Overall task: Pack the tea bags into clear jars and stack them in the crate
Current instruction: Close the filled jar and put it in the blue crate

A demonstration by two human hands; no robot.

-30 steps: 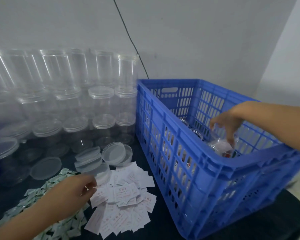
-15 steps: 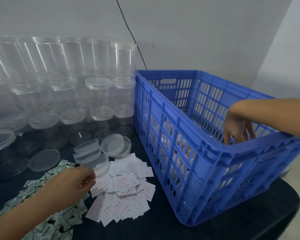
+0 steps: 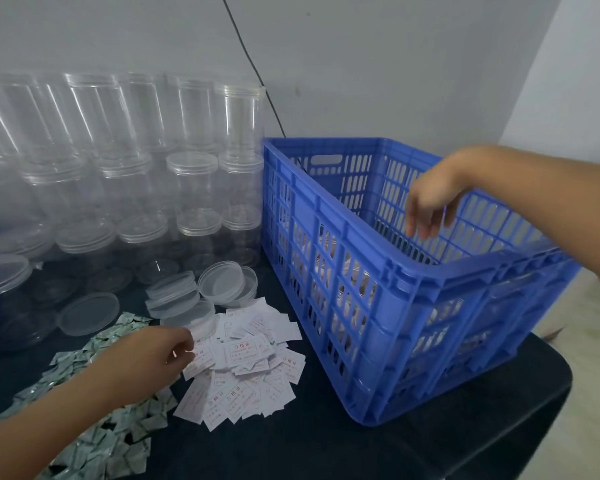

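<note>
Two hands: both in view, one on each side of the scene
Left hand (image 3: 149, 355): low over the dark table (image 3: 326, 452), at the seam between the green-white packets and the white slips; fingers curled, tips pinched on the edge of a white slip; forearm across the packet heap
Right hand (image 3: 430, 199): above the open top of the crate, fingers hanging loose and pointing down, holding nothing; forearm reaching in from the right over the far rim
Crate (image 3: 413, 306): blue, slotted walls, standing on the table at right; jars dimly visible through the slots, low inside; number impossible to tell
Tea bags (image 3: 94, 427): small green-and-white packets in a loose heap at the lower left of the table, partly under the left forearm
White slips (image 3: 250, 368): pile of small printed paper rectangles with red characters, just beside the packets and near the crate's left wall
Clear jars (image 3: 194, 195): empty, lidded, stacked in tiers against the wall at left, nearest column just beside the crate's back corner
Loose lids (image 3: 222, 278): several translucent round lids between the jar stack and the slips; some piled, one lying flat further left (image 3: 87, 313)
Cable (image 3: 253, 71): thin, dark, running down the grey wall behind the crate
</note>
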